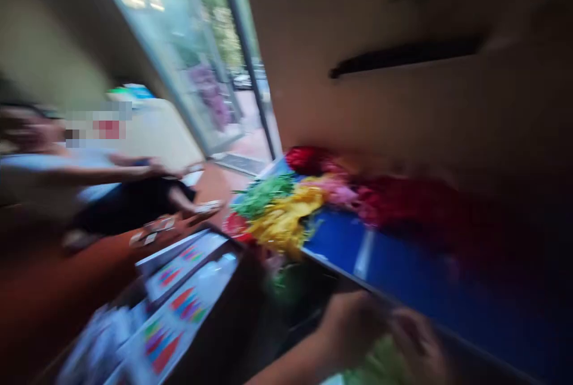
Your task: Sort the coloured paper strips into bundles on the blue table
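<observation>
Hands, two, bare, near and right of centre: left hand [351,319] and right hand [418,340], close together, fingers bent. Both blurred; whether they grip anything, cannot tell. Pale green material [382,364], just below and between them, cut off by the bottom edge.

Hard to make out: green item [286,283] in the dark area beyond the left hand; far right, lost in shadow. Seated person [58,176], far left, blurred, cut off by the left edge, part masked by coloured squares.

Labels: printed panels [170,319], near left, white with red, blue, green and purple shapes; any lettering too smeared to read.

Containers: open box [179,253], near left, pale edge, printed panels and clear or whitish wrapping [219,268] within or upon it; white bundle [101,343] just beside, contents unclear.

Blue surface [340,236], right: yellow strands [286,218], green strands [268,194], pink strands [340,190] and dark red strands [403,200] heaped along its far side. Dark bar [407,57] on brown wall [380,116]; glass door [179,45], far left.
</observation>
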Available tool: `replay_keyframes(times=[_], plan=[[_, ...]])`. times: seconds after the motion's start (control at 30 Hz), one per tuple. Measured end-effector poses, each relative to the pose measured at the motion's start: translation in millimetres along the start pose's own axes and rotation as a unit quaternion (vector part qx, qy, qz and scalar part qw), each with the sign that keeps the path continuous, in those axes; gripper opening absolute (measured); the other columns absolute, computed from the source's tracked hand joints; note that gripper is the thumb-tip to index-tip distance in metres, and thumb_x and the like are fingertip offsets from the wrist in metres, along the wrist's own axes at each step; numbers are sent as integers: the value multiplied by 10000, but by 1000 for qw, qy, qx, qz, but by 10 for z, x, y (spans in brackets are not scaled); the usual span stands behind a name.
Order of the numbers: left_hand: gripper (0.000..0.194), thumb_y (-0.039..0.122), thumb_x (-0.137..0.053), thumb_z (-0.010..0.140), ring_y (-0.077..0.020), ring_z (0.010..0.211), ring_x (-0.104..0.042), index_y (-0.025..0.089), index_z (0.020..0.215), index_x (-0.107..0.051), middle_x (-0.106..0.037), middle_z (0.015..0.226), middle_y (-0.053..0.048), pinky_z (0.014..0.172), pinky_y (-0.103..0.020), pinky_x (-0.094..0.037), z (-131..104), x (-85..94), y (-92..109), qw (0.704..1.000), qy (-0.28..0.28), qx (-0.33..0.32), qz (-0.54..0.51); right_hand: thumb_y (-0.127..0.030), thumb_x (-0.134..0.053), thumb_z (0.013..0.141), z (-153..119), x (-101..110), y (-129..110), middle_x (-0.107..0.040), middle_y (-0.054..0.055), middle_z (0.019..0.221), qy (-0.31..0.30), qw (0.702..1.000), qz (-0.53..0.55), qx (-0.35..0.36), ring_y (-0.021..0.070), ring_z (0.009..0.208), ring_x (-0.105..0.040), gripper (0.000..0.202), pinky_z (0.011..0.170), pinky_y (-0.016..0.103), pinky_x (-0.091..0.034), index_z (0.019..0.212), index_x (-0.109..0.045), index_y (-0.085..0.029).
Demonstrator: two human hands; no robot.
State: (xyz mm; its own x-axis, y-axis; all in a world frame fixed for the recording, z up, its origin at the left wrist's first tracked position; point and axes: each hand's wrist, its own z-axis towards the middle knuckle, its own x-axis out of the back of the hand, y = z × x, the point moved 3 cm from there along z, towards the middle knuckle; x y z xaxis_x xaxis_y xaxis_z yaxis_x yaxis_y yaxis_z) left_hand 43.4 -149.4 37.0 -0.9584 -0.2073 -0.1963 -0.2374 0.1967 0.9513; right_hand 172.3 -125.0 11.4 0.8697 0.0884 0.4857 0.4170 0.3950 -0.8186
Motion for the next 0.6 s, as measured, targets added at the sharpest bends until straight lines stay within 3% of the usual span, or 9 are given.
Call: replay_keyframes(times=[0.07, 0.13, 0.2, 0.33, 0.43, 0.6], plan=[[200, 274, -823, 689, -130, 718, -557, 155, 688, -661, -636, 721, -3, 701, -232, -451, 148, -33, 17, 999, -29, -25, 20, -468, -531, 944, 21, 149, 75, -714, 42, 845, 17, 1000, -7, -6, 182, 734, -675, 272, 634, 247, -553, 971, -674, -238], [194, 261, -828, 661, -132, 678, -547, 158, 682, -666, -638, 689, -7, 652, -220, -437, 268, -52, 52, 994, -47, -73, 67, -448, -542, 934, 95, 261, 90, -720, 46, 827, 15, 999, 18, 33, 179, 717, -678, 268, 639, 244, -545, 932, -690, -225], [220, 265, -847, 623, -122, 640, -538, 160, 687, -665, -628, 655, 5, 609, -201, -430, 332, -88, 61, 994, -61, -66, 63, -383, -571, 922, 157, 401, 64, -696, 33, 756, 35, 998, 6, 55, 160, 675, -654, 235, 638, 236, -521, 825, -705, -216], [291, 292, -879, 580, -88, 567, -543, 176, 720, -652, -629, 634, 35, 557, -173, -429, 308, -220, 8, 994, -65, 62, -59, -311, -589, 906, 151, 670, -19, -618, -3, 655, 88, 996, -12, -14, 137, 617, -588, 240, 606, 222, -478, 710, -684, -210], [355, 319, -880, 586, -117, 583, -623, 184, 857, -695, -688, 697, 6, 599, -215, -488, 270, -350, -65, 967, -90, 169, -171, -335, -582, 907, 89, 761, -65, -623, 2, 676, 147, 988, 6, -46, 147, 641, -593, 237, 614, 230, -482, 731, -679, -209], [360, 279, -897, 571, -156, 597, -675, 162, 853, -706, -706, 654, -15, 620, -246, -523, 263, -454, -157, 944, -108, 205, -233, -344, -586, 909, 70, 712, -145, -632, 5, 668, 201, 979, 3, -29, 149, 618, -614, 229, 581, 227, -494, 749, -690, -218]])
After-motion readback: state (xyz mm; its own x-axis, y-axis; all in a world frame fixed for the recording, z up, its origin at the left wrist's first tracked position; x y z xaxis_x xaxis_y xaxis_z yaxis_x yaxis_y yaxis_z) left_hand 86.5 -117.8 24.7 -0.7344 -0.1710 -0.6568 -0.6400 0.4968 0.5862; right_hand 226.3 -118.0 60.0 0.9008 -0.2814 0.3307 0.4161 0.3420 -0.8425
